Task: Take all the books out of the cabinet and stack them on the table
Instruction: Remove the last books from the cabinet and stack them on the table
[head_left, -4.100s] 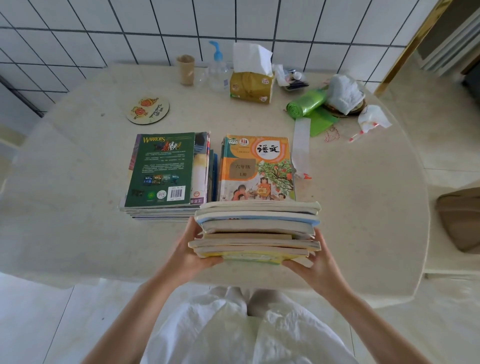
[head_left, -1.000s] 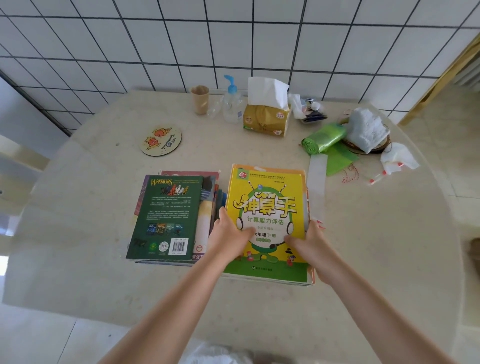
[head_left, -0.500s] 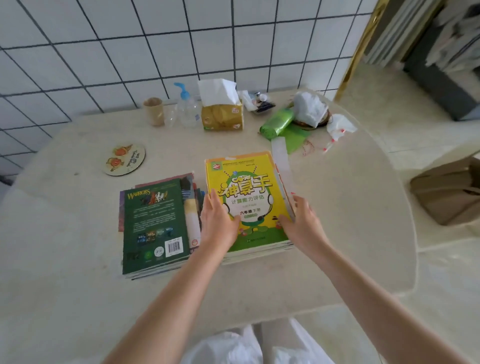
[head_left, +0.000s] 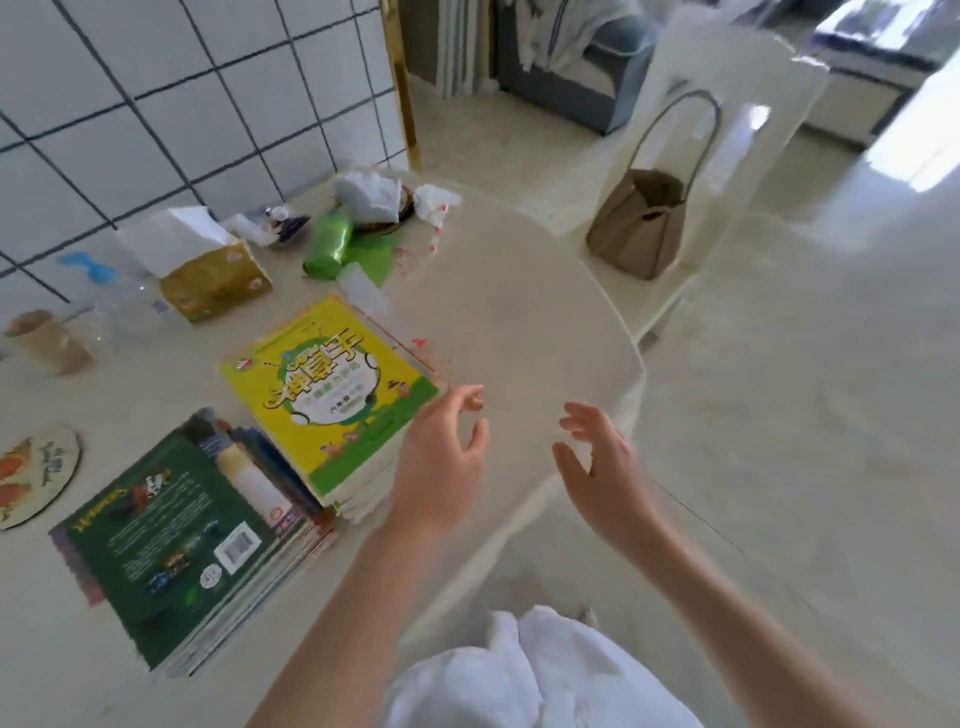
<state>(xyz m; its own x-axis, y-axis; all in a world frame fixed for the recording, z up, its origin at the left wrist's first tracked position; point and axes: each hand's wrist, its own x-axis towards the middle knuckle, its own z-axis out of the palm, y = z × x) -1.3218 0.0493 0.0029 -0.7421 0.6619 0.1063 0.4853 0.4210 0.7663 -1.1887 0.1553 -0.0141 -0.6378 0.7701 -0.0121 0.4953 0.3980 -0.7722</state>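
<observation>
Tiled-wall room, cream table (head_left: 519, 312) w/ two book stacks: yellow workbook stack (head_left: 332, 395) beside green paperback stack (head_left: 176, 545). Left hand (head_left: 441, 462) & right hand (head_left: 602, 467) empty, fingers loose. Risk: yellow stack sits near the edge; a bump could topple it.

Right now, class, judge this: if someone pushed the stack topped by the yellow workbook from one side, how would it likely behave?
The stack topped by the yellow workbook is many thin paperbacks, so it probably feels heavy as a whole. Its covers look glossy, so upper books may slide off rather than the pile moving as one. It lies flat and low on the pale table, so tipping seems unlikely.
</observation>
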